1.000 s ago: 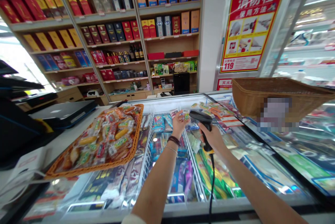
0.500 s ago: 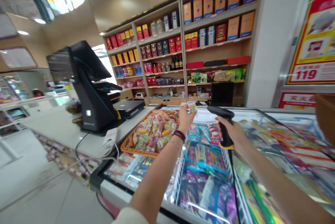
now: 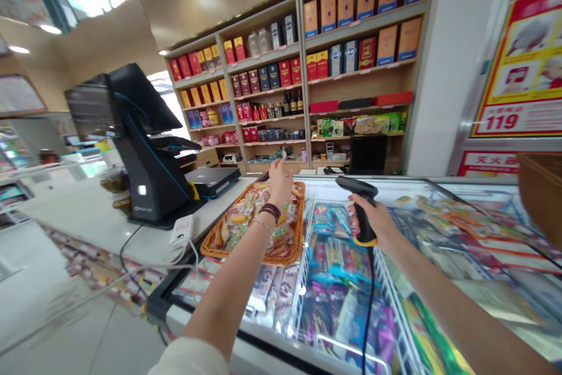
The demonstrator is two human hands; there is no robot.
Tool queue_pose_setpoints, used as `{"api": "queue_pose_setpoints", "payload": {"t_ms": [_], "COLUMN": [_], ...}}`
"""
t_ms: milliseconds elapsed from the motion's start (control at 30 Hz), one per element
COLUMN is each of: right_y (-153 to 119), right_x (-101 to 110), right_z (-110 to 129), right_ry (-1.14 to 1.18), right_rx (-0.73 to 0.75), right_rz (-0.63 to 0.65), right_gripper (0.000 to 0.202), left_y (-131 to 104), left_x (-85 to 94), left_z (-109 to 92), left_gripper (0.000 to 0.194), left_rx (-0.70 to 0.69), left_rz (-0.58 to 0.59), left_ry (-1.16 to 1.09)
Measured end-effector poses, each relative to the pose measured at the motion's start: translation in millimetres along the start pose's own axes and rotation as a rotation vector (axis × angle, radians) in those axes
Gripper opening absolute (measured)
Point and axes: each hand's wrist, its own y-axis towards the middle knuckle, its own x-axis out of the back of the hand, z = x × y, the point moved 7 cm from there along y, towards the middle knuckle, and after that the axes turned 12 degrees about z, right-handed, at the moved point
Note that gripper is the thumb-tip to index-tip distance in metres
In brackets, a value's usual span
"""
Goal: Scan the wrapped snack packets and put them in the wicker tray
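My left hand (image 3: 280,183) hovers over the far end of an orange wicker basket (image 3: 252,260), its fingers stretched forward and slightly apart. No packet shows in it. Small clear-wrapped snacks (image 3: 239,220) fill the basket, which rests on the glass top of a freezer. My right hand (image 3: 376,220) is wrapped round the grip of a black barcode scanner (image 3: 363,211) with a yellow base. The scanner is held above the freezer, its head pointing left, and its cable (image 3: 370,299) hangs down toward me.
Under the glass, a white wire divider (image 3: 302,281) separates bags of ice pops (image 3: 342,258). Left of the basket are a black checkout terminal (image 3: 151,147), a flat scale (image 3: 213,179) and a white power strip (image 3: 182,230). A brown basket (image 3: 542,193) stands at right; stocked shelves line the back.
My left hand has moved left from beside the scanner to over the basket, and the small packet it held no longer shows. The scanner has shifted slightly left in view.
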Motion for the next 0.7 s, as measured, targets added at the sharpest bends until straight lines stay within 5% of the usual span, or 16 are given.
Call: {"api": "queue_pose_setpoints", "payload": {"t_ms": [200,400,533,700], "right_y": [-40.0,-78.6,-91.3,-93.4], "right_x": [114.7,202.8,234.1,245.3], "right_z": [39.3,45.5,25.5,9.7], "right_ry": [-0.027,-0.025,-0.033,-0.024], "right_rx": [0.089,0.149,0.137,0.09], "right_rz": [-0.288,-0.571,-0.7,-0.738], "right_gripper": [0.031,0.03,0.035,0.038], "left_y": [-17.0,-73.0,-102.4,-105.9], "left_x": [-134.1,-280.0,-349.0,-386.1], "left_z": [-121.8,-234.4,-246.6,-227.0], "left_gripper": [0.033,0.03,0.02,0.036], "left_rx": [-0.278,-0.357,-0.103,0.144], "left_rz": [0.319,0.587,0.669,0.697], "left_ry": [-0.213,-0.415,-0.376,-0.275]}}
